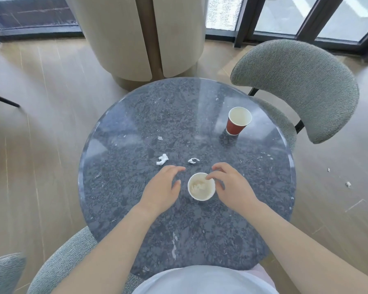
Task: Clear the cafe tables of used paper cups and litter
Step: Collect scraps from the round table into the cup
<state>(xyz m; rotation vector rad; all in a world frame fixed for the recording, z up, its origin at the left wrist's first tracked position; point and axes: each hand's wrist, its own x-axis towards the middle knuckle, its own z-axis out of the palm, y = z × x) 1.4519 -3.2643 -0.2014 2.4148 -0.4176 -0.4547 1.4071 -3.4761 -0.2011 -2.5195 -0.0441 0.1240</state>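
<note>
The round stone surface (136, 115) carries a red cup (236, 124) far right. The near cup (201, 186) serves as bin, apparently holding tissue. Right hand (232, 187) pinches over its rim; left hand (162, 187) spread, empty, nearing paper scraps (162, 159).

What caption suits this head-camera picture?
Both hands, left hand and right hand, flank a paper cup holding crumpled tissue.
</note>
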